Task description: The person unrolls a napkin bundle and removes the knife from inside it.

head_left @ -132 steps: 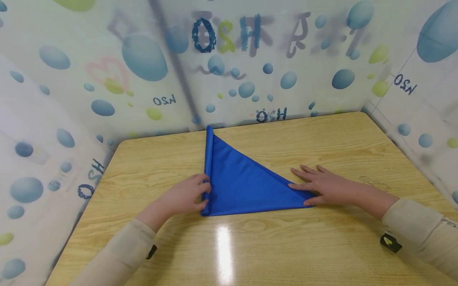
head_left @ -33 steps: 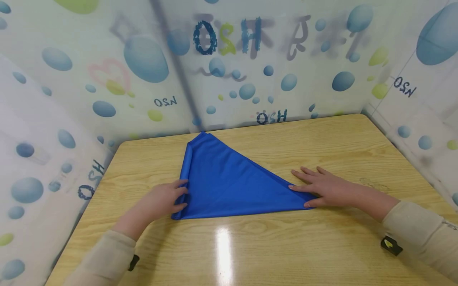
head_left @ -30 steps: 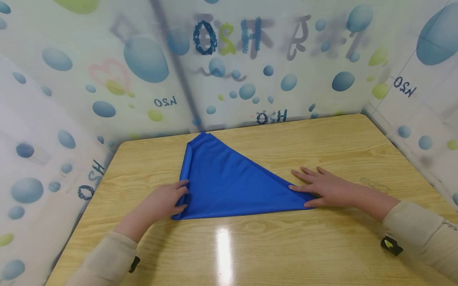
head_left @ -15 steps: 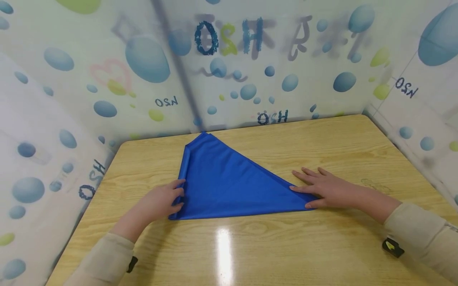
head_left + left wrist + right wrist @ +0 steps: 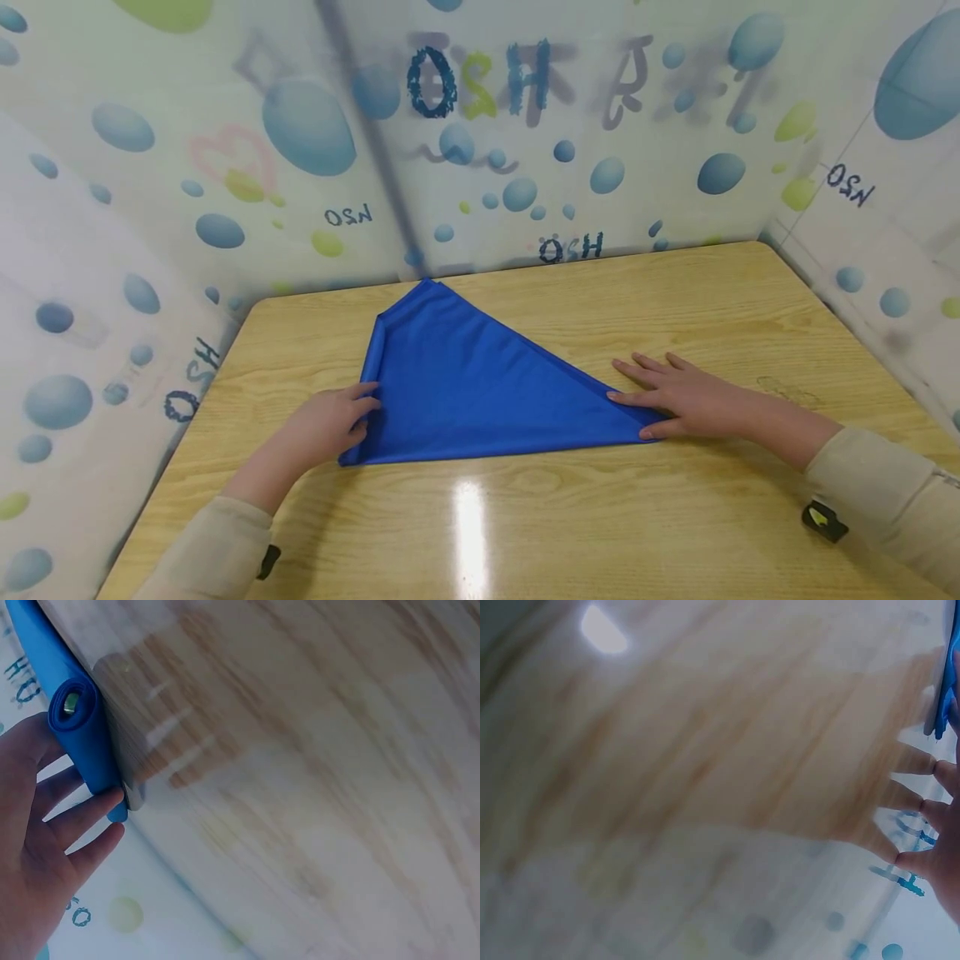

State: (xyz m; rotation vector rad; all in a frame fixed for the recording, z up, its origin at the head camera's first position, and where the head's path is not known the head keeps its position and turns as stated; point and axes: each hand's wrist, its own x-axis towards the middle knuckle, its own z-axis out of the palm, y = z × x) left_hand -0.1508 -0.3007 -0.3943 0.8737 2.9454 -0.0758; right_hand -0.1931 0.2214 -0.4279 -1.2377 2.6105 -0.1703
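A blue cloth lies on the table as a rough triangle, with its left edge wound into a narrow roll. My left hand holds the near part of this roll, fingertips over it. In the left wrist view the roll's end shows as a spiral with a small pale greenish thing at its core, and the fingers of my left hand lie along it. My right hand rests spread on the cloth's right corner, two fingertips on the fabric. In the right wrist view, my right hand is partly cut off beside the cloth's edge.
The wooden table has a bright light reflection near its front. Walls printed with blue and green drops and lettering stand close along the back and both sides.
My left hand has moved left with the roll, and the flat part of the cloth has widened. The cloth's far left corner now slants. My right hand has stayed at the right corner.
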